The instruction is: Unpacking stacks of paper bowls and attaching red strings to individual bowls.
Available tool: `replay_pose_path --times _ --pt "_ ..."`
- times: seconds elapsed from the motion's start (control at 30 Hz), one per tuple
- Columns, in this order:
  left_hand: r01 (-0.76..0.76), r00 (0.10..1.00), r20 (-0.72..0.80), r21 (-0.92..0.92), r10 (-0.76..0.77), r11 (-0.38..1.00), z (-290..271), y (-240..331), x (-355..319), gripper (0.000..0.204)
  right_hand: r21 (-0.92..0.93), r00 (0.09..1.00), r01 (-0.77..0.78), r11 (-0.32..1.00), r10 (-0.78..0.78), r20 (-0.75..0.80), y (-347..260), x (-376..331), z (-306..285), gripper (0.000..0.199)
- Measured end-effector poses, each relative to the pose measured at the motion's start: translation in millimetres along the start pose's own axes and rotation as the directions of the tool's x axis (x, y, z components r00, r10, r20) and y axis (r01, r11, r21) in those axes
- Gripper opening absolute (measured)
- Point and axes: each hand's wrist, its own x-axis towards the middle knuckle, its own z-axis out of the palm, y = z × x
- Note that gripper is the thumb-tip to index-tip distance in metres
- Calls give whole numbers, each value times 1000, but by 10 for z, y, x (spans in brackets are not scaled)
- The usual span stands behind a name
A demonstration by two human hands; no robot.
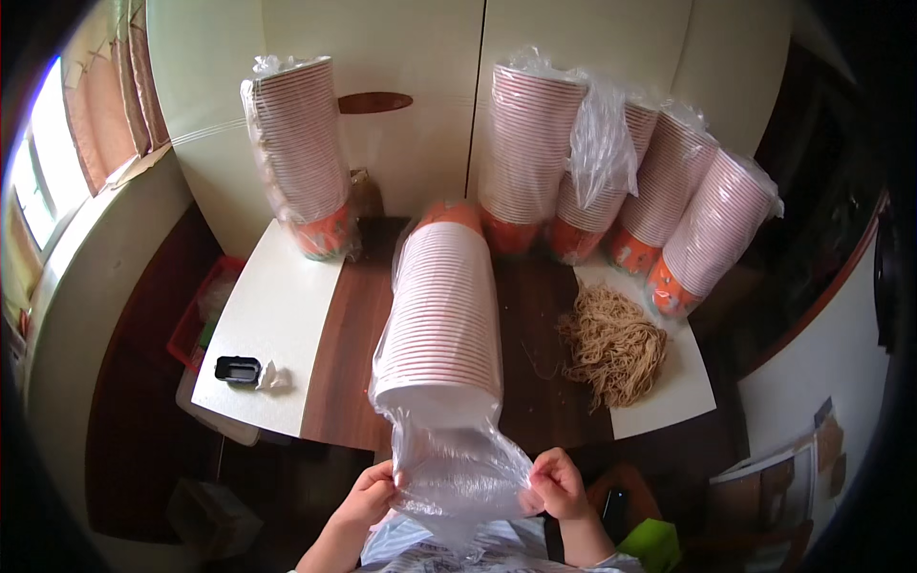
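Note:
A long stack of nested paper cups, white-rimmed with an orange base cup, lies on its side across the table inside a clear plastic bag. Its wide open end faces me. The bag's loose mouth hangs past the near table edge, stretched flat between my hands. My left hand pinches the left edge of the plastic. On the opposite edge, my right hand grips the film with curled fingers.
Upright bagged cup stacks stand at the back left and, several together, at the back right. A heap of tan string lies on the right. A small black tray sits at left on the table.

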Motion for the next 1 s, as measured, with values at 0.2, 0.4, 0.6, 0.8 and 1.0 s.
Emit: replay_pose_path --times 0.2,0.4,0.6,0.8,1.0 --pt "-231 962 197 233 187 945 454 658 -25 40 -113 876 419 901 -369 310 -786 145 347 14" --pt "-560 769 321 -76 552 825 1005 1365 -152 35 -190 665 734 652 -633 396 -1840 586 1141 15" --pt "-626 615 455 -215 644 750 1811 2493 -25 37 -16 652 742 670 -717 245 -2762 1321 2153 18" --pt "-770 578 353 -61 736 635 2291 3283 415 17 -106 644 764 636 -762 70 -3123 2099 2248 17" --pt "-713 593 461 -80 660 696 2264 3300 686 20 -124 657 745 655 -753 -30 -3175 2273 1830 14"
